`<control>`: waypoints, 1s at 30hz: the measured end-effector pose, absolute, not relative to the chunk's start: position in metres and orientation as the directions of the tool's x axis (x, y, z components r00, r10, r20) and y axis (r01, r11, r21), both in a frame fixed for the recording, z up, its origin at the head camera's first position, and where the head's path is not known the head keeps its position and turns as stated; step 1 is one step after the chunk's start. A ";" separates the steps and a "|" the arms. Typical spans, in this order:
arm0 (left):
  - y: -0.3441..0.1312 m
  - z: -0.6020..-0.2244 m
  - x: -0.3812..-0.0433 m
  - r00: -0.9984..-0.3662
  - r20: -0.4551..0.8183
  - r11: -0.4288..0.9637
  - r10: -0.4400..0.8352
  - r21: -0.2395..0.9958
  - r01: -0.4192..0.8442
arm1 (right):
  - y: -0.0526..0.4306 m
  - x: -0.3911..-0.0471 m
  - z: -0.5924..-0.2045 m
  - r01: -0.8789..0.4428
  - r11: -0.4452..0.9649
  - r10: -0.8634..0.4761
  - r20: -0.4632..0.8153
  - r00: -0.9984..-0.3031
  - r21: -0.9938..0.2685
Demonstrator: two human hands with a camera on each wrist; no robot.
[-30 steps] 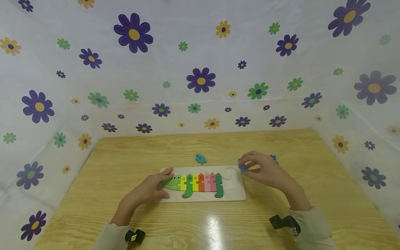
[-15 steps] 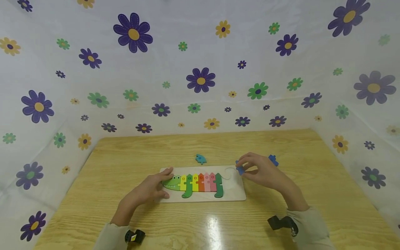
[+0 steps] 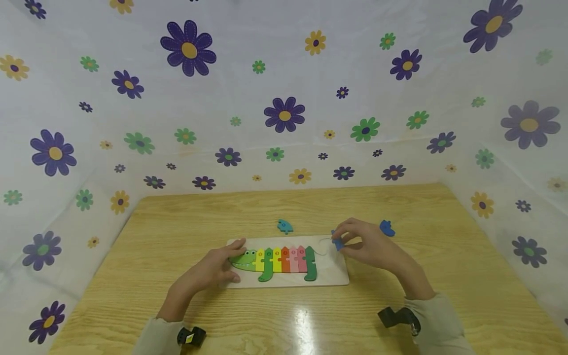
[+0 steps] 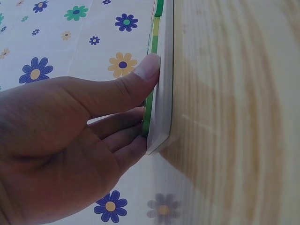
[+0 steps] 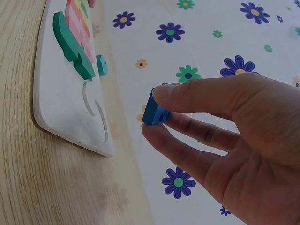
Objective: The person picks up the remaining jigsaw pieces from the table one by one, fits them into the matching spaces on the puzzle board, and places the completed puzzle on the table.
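A pale wooden puzzle board bears a crocodile of coloured pieces: a green head, several yellow, green, orange and pink body pieces, and a dark green leg piece. Right of that leg, the bare wood shows a curved tail outline. My left hand holds the board's left end, thumb at the near edge, fingers across the head's far side. Above the board's far right corner, my right hand pinches a blue puzzle piece between thumb and fingers. That piece stands tilted on edge, partly hidden by the fingers.
A teal puzzle piece lies just behind the board. Another blue piece rests on the wooden table, behind my right hand. Flower-printed white sheeting encloses the table's back and sides.
My right hand has moved left with the blue piece, from beside the board to over its far right corner, uncovering the other blue piece. My left hand stays put.
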State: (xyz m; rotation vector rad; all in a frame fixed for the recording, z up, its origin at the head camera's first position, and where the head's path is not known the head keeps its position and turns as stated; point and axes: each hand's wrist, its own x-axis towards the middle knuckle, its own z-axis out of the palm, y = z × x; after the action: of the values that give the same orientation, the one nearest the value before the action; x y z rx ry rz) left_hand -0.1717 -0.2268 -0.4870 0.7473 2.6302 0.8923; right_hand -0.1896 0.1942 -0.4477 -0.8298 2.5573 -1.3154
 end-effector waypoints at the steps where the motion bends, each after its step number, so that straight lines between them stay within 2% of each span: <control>1: -0.227 -0.487 -0.172 -0.832 -0.082 0.678 0.548 0.626 0.385 | 0.194 -0.190 -0.448 -0.406 0.462 -0.537 0.115 -0.836 -0.788; 30: -0.226 -0.485 -0.171 -0.834 -0.085 0.679 0.545 0.627 0.380 | 0.187 -0.189 -0.451 -0.421 0.486 -0.563 0.094 -0.821 -0.766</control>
State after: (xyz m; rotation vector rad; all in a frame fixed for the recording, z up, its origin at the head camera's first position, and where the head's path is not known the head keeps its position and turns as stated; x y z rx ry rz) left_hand -0.1708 -0.2263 -0.4852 0.7400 2.6287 0.8945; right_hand -0.1889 0.1868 -0.4511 -0.8547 2.5580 -1.2465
